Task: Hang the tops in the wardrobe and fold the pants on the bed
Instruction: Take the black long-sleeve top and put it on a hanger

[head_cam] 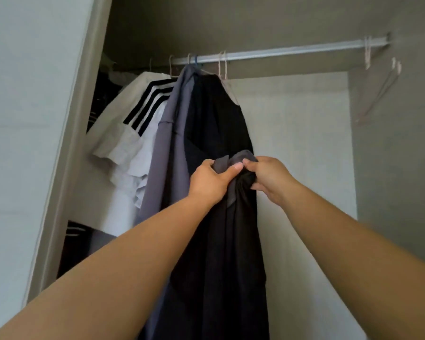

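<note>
The black top (216, 123) hangs in the wardrobe (390, 168), on a thin hanger (222, 67) hooked over the rod (292, 50). About halfway down it, 2 hands meet on a bunch of cloth (222, 163) that is part grey & part black. The left hand (211, 180) has a tight grip on it: thumb laid over the top, fingers curled round from the left. The right hand (268, 177) has a closed grip too & pinches the same bunch from the right side. The 2 thumbs nearly touch. Can't tell if the grey bit is part of the black top or of another one. Below the hands the black top hangs down out of view.

Just left of it, touching it, hangs a grey top (174, 114). Left of that is a white top (130, 148) w/ 3 black stripes on the shoulder. More dark clothes (103, 94) sit further left by the door frame (66, 155), too dim to make out.

The rod runs on to the right wall, w/ a few bare hangers (367, 54) at that end.
</note>
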{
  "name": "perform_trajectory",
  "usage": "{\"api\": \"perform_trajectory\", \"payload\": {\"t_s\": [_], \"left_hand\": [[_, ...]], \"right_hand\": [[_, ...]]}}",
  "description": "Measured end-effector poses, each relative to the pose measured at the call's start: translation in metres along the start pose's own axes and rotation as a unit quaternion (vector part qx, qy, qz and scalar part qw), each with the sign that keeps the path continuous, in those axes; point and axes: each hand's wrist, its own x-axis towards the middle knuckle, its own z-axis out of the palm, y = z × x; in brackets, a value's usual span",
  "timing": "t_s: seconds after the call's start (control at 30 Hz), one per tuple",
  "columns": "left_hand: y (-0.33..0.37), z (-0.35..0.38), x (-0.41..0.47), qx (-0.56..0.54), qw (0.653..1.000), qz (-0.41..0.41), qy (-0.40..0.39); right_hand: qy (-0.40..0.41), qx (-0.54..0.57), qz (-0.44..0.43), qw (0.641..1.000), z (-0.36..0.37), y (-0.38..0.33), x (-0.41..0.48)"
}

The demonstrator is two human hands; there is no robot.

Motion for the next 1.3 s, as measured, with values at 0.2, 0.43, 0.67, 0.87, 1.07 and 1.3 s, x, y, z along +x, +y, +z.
{"api": "perform_trajectory", "payload": {"t_s": [0.2,0.43,0.67,0.87,1.07,1.3], "left_hand": [[0.002,0.04,0.032,0.026,0.992,0.1,-0.078],[0.025,0.096,0.05,0.101,0.975,0.131,-0.145],[0.061,0.147,0.082,0.067,0.978,0.171,-0.099],[0.074,0.188,0.116,0.048,0.981,0.185,-0.039],[0.09,0.225,0.147,0.016,0.981,0.193,-0.025],[0.102,0.252,0.167,-0.01,0.979,0.201,-0.022]], "right_hand": [[0.028,-0.011,0.003,1.0,-0.035,-0.006,0.033],[0.032,-0.122,-0.064,0.99,-0.09,-0.015,0.033],[0.073,-0.276,-0.117,0.951,-0.149,-0.041,0.042],[0.235,-0.464,-0.211,0.828,-0.186,-0.064,0.062],[0.4,-0.729,-0.364,0.419,-0.22,-0.106,0.091],[0.37,-0.859,-0.22,0.277,-0.227,-0.148,0.103]]}}
